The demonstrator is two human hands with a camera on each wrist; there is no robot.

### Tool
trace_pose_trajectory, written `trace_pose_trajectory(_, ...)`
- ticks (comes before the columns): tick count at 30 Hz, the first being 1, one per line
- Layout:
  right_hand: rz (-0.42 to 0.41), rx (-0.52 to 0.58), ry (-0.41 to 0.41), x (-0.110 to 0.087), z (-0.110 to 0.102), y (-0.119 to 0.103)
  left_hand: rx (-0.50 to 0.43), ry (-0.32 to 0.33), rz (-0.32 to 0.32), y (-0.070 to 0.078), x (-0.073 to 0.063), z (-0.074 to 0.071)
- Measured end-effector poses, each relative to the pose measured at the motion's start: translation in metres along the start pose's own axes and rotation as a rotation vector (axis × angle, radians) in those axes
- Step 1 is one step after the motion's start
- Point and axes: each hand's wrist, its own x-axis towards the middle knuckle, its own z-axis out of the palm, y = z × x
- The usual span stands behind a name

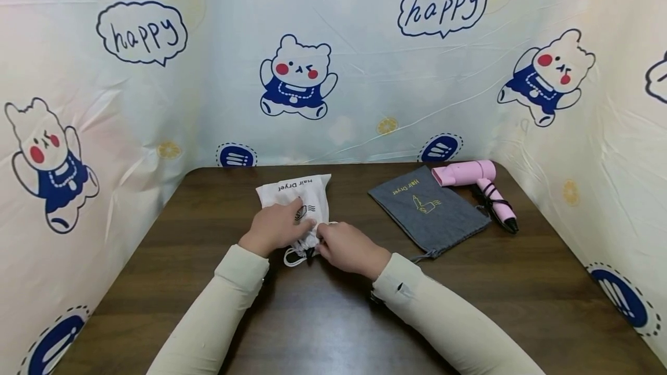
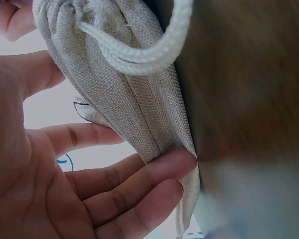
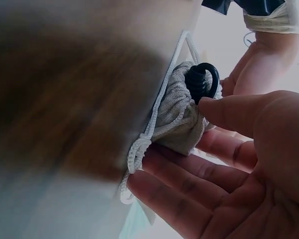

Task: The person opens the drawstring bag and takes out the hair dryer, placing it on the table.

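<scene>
A whitish drawstring bag (image 1: 318, 190) printed "Hair Dryer" lies at the middle of the table. My left hand (image 1: 278, 224) lies over it from the left. In the left wrist view its fingers (image 2: 159, 172) spread along the bag's seamed side. At the gathered mouth, my right hand (image 1: 351, 246) holds the bag between thumb and fingers. The right wrist view shows that thumb tip against a black ribbed end with a loop (image 3: 207, 82), which sticks out of the mouth. White drawcord (image 3: 162, 94) runs past the right fingers, its knot by their tips. The bag's contents are hidden.
To the right lies a flat grey drawstring bag (image 1: 422, 207) with yellow "Hair Dryer" print. A pink hair dryer (image 1: 471, 172) with black cord around its handle overlaps that bag's far corner. A patterned cloth (image 1: 359, 74) hangs around the brown table (image 1: 312, 328).
</scene>
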Motion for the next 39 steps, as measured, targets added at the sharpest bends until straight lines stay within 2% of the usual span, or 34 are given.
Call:
trace_pose_trajectory(8, -0.002, 0.025, 0.007, -0.013, -0.004, 0.004, 0.008, 0.024, 0.016, 0.012, -0.002, 0.003)
trace_pose_trajectory(15, 0.008, 0.064, -0.002, -0.028, -0.009, 0.010, -0.002, 0.007, 0.042, 0.022, 0.000, 0.010)
trace_pose_trajectory(20, -0.004, 0.052, 0.023, -0.037, -0.010, 0.016, -0.010, 0.008, 0.053, 0.029, -0.001, 0.015)
trace_pose_trajectory(31, 0.008, 0.041, 0.019, -0.059, -0.017, 0.021, -0.023, -0.011, 0.101, 0.047, -0.010, 0.014)
trace_pose_trajectory(39, 0.029, -0.005, -0.008, -0.062, -0.021, 0.026, -0.021, -0.040, 0.103, 0.051, -0.013, 0.014)
